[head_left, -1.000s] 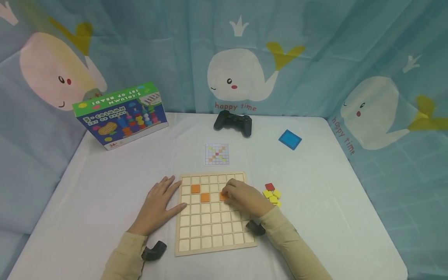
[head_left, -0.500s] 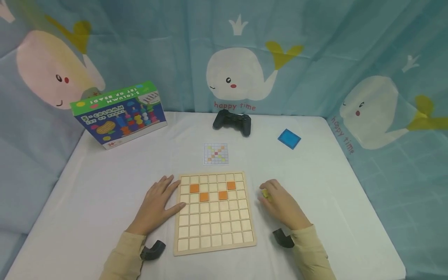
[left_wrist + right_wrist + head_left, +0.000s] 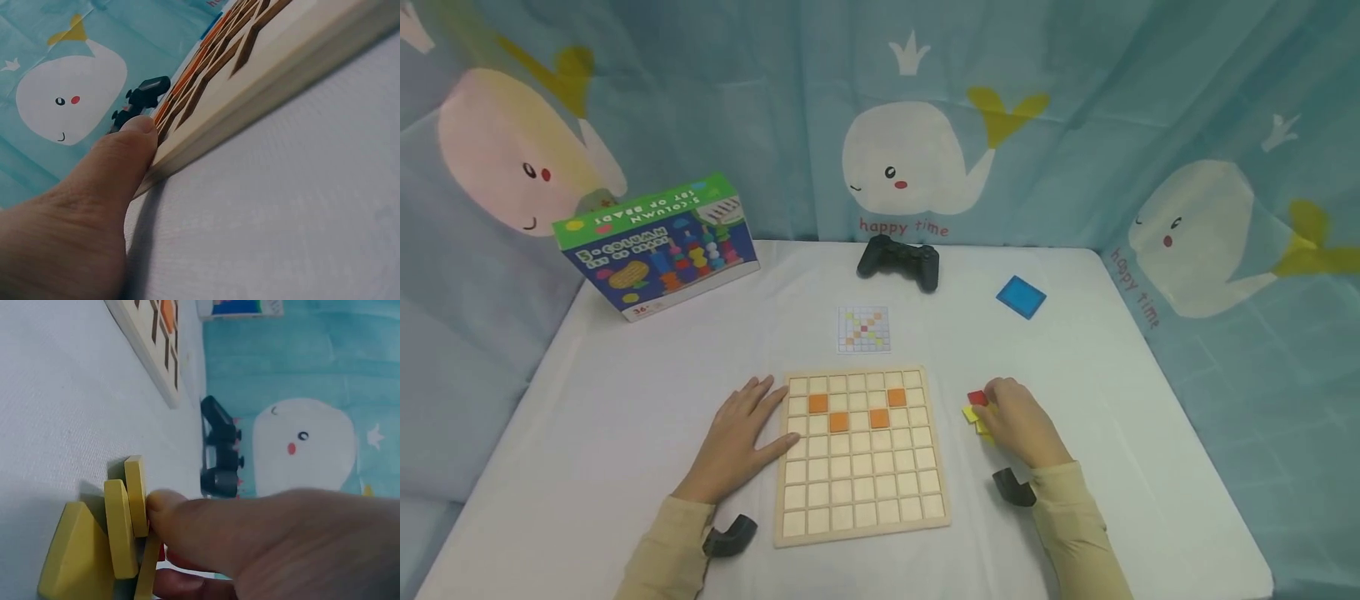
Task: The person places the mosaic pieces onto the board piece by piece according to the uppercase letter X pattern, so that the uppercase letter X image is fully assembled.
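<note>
My left hand (image 3: 733, 442) lies spread on the table, its index fingertip and thumb at the left edge of a wooden grid board (image 3: 862, 490). In the left wrist view the thumb (image 3: 122, 159) presses against the board's rim. Several orange square tiles (image 3: 838, 422) sit in cells of its upper rows. To the right of the board, my right hand (image 3: 1018, 421) reaches down over a small pile of yellow tiles (image 3: 970, 414) and a red tile (image 3: 976, 398). Its thumb and fingers pinch a yellow tile (image 3: 148, 565), with other yellow tiles beside it; the hand partly hides the pile.
Behind the board lies a pattern card (image 3: 863, 330) with coloured squares. Farther back are a black game controller (image 3: 898, 263) and a blue tray-like square (image 3: 1022, 297). A bead-set box (image 3: 658, 250) stands at the back left, before a whale-print curtain (image 3: 1075, 167).
My right hand has left the board and moved right to the tile pile, leaving an orange tile in the second row. It then shifted slightly, uncovering the red tile. The left hand stays put.
</note>
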A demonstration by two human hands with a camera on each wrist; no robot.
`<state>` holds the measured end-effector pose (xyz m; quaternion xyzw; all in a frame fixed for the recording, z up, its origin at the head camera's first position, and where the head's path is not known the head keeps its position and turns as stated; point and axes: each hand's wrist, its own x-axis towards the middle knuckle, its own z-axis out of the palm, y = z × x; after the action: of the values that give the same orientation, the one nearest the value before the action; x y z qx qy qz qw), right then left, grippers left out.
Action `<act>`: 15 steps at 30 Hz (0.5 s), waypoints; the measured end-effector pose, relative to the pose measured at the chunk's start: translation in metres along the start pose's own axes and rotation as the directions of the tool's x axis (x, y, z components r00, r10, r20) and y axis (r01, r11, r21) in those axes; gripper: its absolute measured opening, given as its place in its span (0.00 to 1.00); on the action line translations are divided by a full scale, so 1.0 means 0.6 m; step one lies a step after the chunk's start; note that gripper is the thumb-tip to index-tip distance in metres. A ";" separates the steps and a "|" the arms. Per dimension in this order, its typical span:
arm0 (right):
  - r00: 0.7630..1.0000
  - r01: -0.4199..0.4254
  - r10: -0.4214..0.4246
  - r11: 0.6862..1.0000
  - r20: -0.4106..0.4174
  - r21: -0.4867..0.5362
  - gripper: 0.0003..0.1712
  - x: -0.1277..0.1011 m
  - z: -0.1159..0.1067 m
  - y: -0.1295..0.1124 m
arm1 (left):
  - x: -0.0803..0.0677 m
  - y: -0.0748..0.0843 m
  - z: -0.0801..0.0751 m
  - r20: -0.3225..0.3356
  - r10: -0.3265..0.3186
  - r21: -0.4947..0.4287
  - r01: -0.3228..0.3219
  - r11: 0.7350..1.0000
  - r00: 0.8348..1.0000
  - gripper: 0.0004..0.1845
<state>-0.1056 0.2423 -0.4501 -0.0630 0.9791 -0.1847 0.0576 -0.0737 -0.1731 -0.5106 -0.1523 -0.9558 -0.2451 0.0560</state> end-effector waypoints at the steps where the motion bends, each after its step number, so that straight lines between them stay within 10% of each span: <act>1: 1.000 0.006 -0.006 1.000 0.001 -0.011 0.17 0.000 0.000 -0.001 | 0.000 0.000 0.001 0.003 -0.001 0.000 0.001 1.000 1.000 0.42; 15: 0.998 0.044 -0.046 0.996 -0.030 -0.072 0.18 0.003 0.002 -0.011 | 0.002 -0.001 0.002 -0.007 0.007 -0.001 -0.007 1.000 1.000 0.42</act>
<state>-0.1067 0.2353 -0.4488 -0.0841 0.9842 -0.1520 0.0355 -0.0754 -0.1725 -0.5119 -0.1550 -0.9549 -0.2459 0.0601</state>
